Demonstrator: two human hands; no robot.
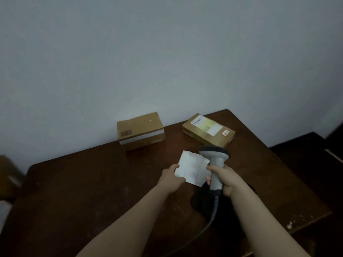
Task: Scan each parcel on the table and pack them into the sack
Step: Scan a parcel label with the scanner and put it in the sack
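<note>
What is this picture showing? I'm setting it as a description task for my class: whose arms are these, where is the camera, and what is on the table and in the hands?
No machine here: a person wears one camera on the head, looking forward and down, so the arms are their own. The left hand holds a flat white parcel by its edge. The right hand grips a grey barcode scanner close beside it. On the dark wooden table, near the wall, rest a plain cardboard box and a flatter labelled box.
</note>
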